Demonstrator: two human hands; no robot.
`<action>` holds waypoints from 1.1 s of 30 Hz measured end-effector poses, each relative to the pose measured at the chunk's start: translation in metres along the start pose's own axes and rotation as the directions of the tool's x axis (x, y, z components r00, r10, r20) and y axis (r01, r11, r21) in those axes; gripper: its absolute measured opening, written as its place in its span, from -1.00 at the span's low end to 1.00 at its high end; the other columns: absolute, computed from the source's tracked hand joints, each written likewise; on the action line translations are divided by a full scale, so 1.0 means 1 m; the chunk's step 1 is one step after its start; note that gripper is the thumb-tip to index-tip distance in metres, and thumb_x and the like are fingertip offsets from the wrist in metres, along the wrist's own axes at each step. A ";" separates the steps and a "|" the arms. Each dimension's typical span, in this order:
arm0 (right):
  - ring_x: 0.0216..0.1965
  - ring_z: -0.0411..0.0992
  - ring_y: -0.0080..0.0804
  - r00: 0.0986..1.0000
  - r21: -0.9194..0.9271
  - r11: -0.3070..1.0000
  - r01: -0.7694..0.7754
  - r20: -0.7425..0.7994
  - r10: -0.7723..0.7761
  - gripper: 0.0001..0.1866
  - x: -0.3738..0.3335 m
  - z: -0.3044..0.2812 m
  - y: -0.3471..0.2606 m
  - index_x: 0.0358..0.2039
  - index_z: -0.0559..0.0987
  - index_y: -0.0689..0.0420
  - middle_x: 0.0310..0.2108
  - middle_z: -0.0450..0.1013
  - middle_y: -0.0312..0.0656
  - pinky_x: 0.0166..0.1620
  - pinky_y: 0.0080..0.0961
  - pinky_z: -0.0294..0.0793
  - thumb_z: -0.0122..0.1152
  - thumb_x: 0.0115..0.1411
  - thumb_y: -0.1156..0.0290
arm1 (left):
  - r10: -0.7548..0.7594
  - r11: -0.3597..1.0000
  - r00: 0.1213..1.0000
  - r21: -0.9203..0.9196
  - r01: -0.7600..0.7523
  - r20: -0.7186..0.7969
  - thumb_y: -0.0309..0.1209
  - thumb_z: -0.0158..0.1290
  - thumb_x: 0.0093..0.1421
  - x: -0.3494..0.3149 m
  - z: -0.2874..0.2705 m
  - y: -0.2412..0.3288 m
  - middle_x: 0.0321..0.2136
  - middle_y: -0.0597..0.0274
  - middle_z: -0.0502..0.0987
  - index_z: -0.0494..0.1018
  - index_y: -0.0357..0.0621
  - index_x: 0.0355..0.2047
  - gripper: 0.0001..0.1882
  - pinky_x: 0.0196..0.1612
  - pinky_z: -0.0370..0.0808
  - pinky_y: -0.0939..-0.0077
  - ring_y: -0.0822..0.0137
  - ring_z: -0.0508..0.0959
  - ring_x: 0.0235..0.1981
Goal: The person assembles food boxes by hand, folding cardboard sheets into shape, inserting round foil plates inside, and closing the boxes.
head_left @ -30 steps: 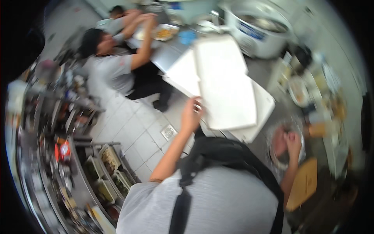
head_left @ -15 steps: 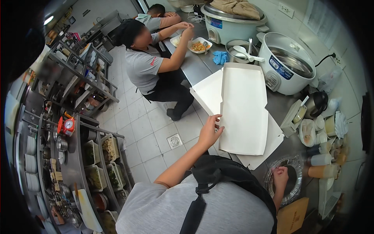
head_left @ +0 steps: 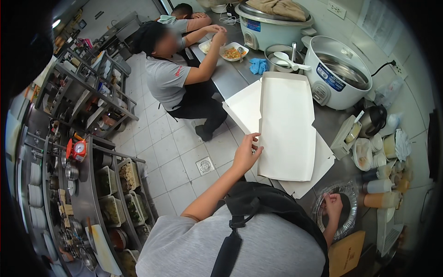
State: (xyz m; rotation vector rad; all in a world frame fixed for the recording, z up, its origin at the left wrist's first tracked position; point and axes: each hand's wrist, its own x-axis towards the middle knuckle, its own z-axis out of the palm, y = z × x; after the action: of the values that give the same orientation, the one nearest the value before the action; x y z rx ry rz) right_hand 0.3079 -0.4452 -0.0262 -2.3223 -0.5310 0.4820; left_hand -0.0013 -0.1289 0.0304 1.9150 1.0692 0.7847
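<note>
A long white cardboard box, shallow and with its folded sides raised, lies on top of flat white cardboard on the steel counter. Beside its left edge is my left hand, thumb and fingers apart, fingertips at or just touching the cardboard. My right hand is over a round silver foil ring with a dark centre, which has clear plastic about it. The fingers of that hand are curled together; whether anything is between them is too small to tell.
Two large rice cookers and a steel pot with white spoons stand beyond the box. Bottles and tubs line the wall at right. A brown packet lies near me. Left, a co-worker sits by food bowls.
My left hand's fingers have shifted slightly at the box's left edge. My right hand has moved a little over the foil ring. The whole view has shifted slightly; the box stays in place.
</note>
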 end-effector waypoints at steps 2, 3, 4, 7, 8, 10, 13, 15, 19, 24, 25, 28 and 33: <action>-0.67 0.33 -0.66 0.999 0.116 0.993 -0.011 0.045 0.006 -0.67 0.001 0.000 0.005 -0.43 0.45 0.16 -0.62 0.40 -0.33 -0.60 -0.68 0.32 0.43 0.06 0.26 | -0.006 1.000 1.000 -0.009 0.006 0.001 -0.45 0.18 0.11 -0.001 0.000 -0.001 -0.21 0.16 0.41 0.31 -0.13 0.08 -0.48 -0.31 0.49 0.46 0.34 0.52 -0.39; -0.67 0.33 -0.66 0.999 0.116 0.993 -0.013 0.043 0.008 -0.67 0.001 -0.001 0.008 -0.43 0.45 0.16 -0.62 0.40 -0.33 -0.60 -0.68 0.32 0.43 0.06 0.26 | -0.012 1.000 1.000 -0.017 0.012 0.001 -0.45 0.18 0.11 -0.001 0.001 -0.001 -0.21 0.16 0.41 0.31 -0.13 0.08 -0.49 -0.31 0.49 0.46 0.35 0.51 -0.39; -0.66 0.33 -0.65 0.998 0.145 0.989 -0.042 0.061 0.033 -0.67 0.000 -0.003 0.002 -0.44 0.46 0.17 -0.63 0.40 -0.34 -0.57 -0.67 0.34 0.45 0.04 0.25 | -0.014 1.000 1.000 -0.016 0.014 0.002 -0.45 0.18 0.11 -0.001 0.000 -0.002 -0.21 0.16 0.41 0.31 -0.13 0.08 -0.49 -0.31 0.49 0.46 0.35 0.51 -0.39; -0.66 0.34 -0.65 0.994 0.199 0.977 -0.073 0.099 0.054 -0.67 0.001 -0.004 -0.003 -0.43 0.48 0.17 -0.63 0.41 -0.34 -0.55 -0.68 0.36 0.46 0.03 0.26 | -0.022 1.000 1.000 0.001 0.022 -0.004 -0.44 0.18 0.12 -0.002 -0.002 -0.007 -0.21 0.16 0.40 0.31 -0.13 0.08 -0.49 -0.31 0.48 0.47 0.36 0.51 -0.39; -0.66 0.35 -0.66 0.993 0.231 0.970 -0.075 0.110 0.051 -0.69 0.000 -0.005 -0.003 -0.42 0.48 0.17 -0.62 0.42 -0.34 -0.56 -0.70 0.36 0.45 0.04 0.28 | -0.013 1.000 1.000 -0.006 0.013 -0.007 -0.44 0.18 0.12 -0.002 -0.001 -0.006 -0.21 0.16 0.40 0.31 -0.13 0.07 -0.50 -0.32 0.48 0.47 0.36 0.51 -0.38; -0.66 0.37 -0.65 0.988 0.270 0.957 -0.103 0.139 0.067 -0.70 0.000 -0.009 -0.005 -0.41 0.48 0.18 -0.62 0.43 -0.32 -0.57 -0.70 0.36 0.43 0.06 0.30 | -0.003 1.000 1.000 -0.011 0.003 -0.010 -0.43 0.18 0.12 -0.001 -0.001 -0.005 -0.21 0.16 0.40 0.32 -0.12 0.07 -0.50 -0.32 0.48 0.48 0.36 0.51 -0.38; -0.64 0.40 -0.64 0.978 0.323 0.936 -0.142 0.194 0.082 -0.72 0.002 -0.014 0.000 -0.40 0.48 0.20 -0.61 0.44 -0.31 -0.57 -0.70 0.37 0.41 0.09 0.34 | 0.004 1.000 1.000 -0.013 -0.004 -0.013 -0.41 0.18 0.12 0.000 -0.001 -0.004 -0.20 0.14 0.42 0.32 -0.07 0.07 -0.50 -0.31 0.49 0.41 0.33 0.55 -0.38; -0.64 0.41 -0.64 0.972 0.340 0.928 -0.152 0.219 0.079 -0.73 0.003 -0.015 0.004 -0.40 0.48 0.21 -0.61 0.45 -0.30 -0.57 -0.70 0.38 0.41 0.09 0.35 | -0.012 1.000 1.000 -0.028 0.011 -0.008 -0.44 0.18 0.13 0.000 -0.002 -0.003 -0.21 0.16 0.40 0.33 -0.12 0.07 -0.51 -0.31 0.48 0.49 0.37 0.50 -0.38; -0.63 0.43 -0.60 0.976 0.307 0.939 -0.158 0.192 0.101 -0.82 -0.004 -0.023 -0.015 -0.34 0.52 0.26 -0.59 0.48 -0.27 -0.53 -0.67 0.42 0.30 0.13 0.42 | -0.008 1.000 1.000 -0.030 0.008 -0.012 -0.45 0.18 0.13 -0.001 -0.002 -0.005 -0.21 0.15 0.40 0.33 -0.12 0.07 -0.51 -0.32 0.48 0.48 0.38 0.50 -0.38; -0.57 0.46 -0.51 0.994 -0.097 0.993 0.074 -0.074 -0.081 -0.77 -0.007 -0.038 -0.011 -0.23 0.57 0.29 -0.55 0.52 -0.17 -0.40 -0.53 0.47 0.15 0.07 0.51 | 0.000 0.999 1.000 -0.039 -0.001 -0.027 -0.46 0.18 0.13 0.000 0.000 -0.004 -0.22 0.17 0.39 0.33 -0.12 0.07 -0.52 -0.33 0.47 0.51 0.40 0.48 -0.39; -0.54 0.46 -0.49 0.989 -0.078 0.994 0.073 -0.123 -0.083 -0.71 -0.011 -0.045 -0.020 -0.17 0.57 0.27 -0.54 0.53 -0.15 -0.36 -0.51 0.47 0.13 0.05 0.52 | -0.001 0.999 1.000 -0.039 0.000 -0.024 -0.46 0.18 0.13 -0.001 0.000 -0.005 -0.22 0.17 0.39 0.33 -0.12 0.07 -0.52 -0.33 0.47 0.51 0.40 0.48 -0.39; -0.51 0.47 -0.47 0.982 -0.084 0.996 0.038 -0.182 -0.053 -0.61 -0.010 -0.060 -0.012 -0.08 0.58 0.23 -0.51 0.54 -0.12 -0.32 -0.50 0.46 0.10 0.03 0.52 | -0.001 0.999 1.000 -0.054 0.000 -0.026 -0.47 0.18 0.13 -0.001 0.000 -0.007 -0.22 0.18 0.39 0.33 -0.12 0.06 -0.52 -0.33 0.46 0.52 0.41 0.47 -0.39; -0.41 0.48 -0.58 0.942 -0.086 0.990 0.115 -0.306 -0.136 -0.60 -0.007 -0.084 0.004 -0.01 0.57 0.22 -0.40 0.59 -0.15 -0.28 -0.57 0.46 0.09 0.10 0.56 | -0.007 0.997 1.000 -0.076 0.006 -0.019 -0.50 0.17 0.13 0.001 0.000 -0.004 -0.22 0.18 0.39 0.34 -0.14 0.06 -0.53 -0.38 0.46 0.55 0.44 0.47 -0.39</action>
State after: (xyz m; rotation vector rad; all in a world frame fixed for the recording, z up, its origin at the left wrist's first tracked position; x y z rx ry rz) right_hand 0.3430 -0.4970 0.0305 -2.3495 -0.5423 0.0331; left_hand -0.0027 -0.1270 0.0266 1.8425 1.0420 0.8304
